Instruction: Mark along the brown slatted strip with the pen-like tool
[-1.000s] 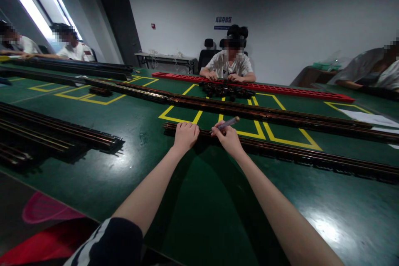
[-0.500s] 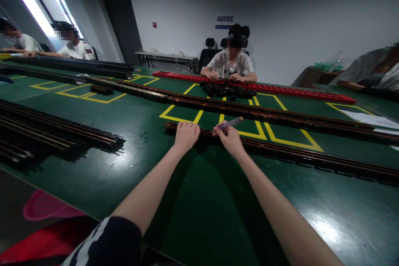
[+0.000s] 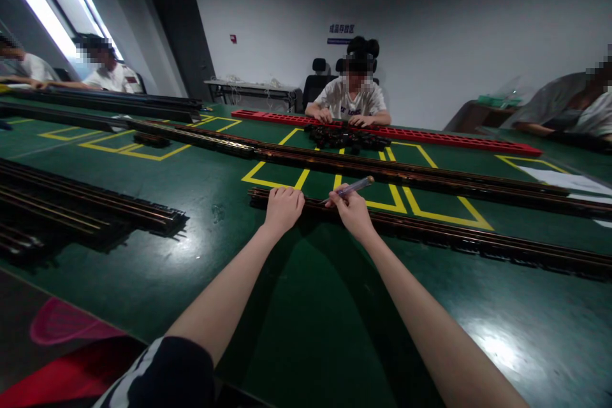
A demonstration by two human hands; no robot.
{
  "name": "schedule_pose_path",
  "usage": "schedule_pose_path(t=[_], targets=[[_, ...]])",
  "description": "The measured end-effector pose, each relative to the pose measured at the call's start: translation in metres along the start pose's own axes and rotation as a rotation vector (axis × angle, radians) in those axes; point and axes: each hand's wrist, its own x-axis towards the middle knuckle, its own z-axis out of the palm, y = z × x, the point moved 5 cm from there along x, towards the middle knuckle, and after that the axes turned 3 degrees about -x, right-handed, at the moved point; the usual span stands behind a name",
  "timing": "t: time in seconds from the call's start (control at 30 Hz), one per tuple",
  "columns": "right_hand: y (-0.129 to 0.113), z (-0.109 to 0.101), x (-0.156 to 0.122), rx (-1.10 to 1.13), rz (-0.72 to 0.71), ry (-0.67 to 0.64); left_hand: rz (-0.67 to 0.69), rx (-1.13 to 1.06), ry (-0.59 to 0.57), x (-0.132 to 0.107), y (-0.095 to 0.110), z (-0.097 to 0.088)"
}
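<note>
A long dark rail assembly with copper-coloured strips (image 3: 459, 236) lies across the green table in front of me. Near its left end, my left hand (image 3: 285, 207) is closed over it, fingers on the far side. My right hand (image 3: 351, 209) grips a slim screwdriver with a clear purplish handle (image 3: 357, 185). The handle tilts up to the right, while the thin shaft points down to the left at the rail, between my two hands. Whether its tip touches the rail is too small to tell.
Beyond lies another long rail (image 3: 411, 174). More rails (image 3: 90, 197) are at the left. Across the table a person (image 3: 351, 99) handles a pile of small black parts (image 3: 342, 137) beside a red slotted bar (image 3: 454, 139). Other people sit left and right. A pink basket (image 3: 67, 322) stands below the edge.
The view has shifted slightly. My left hand stays on the rail, and the screwdriver in my right hand keeps nearly the same place, its handle a touch lower in tilt.
</note>
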Motion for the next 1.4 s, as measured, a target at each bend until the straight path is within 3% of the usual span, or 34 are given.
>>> schedule_pose_path(t=[0.33,0.8,1.4], targets=[[0.002,-0.009,-0.002,-0.023,-0.006,0.024,-0.025,-0.033,0.011,0.000,0.001,-0.001],[0.004,-0.019,-0.005,-0.082,-0.003,0.002,0.121,-0.056,0.020,-0.001,0.026,-0.001],[0.008,-0.036,-0.009,-0.056,0.033,0.009,0.126,-0.164,-0.039,-0.001,0.024,0.003]])
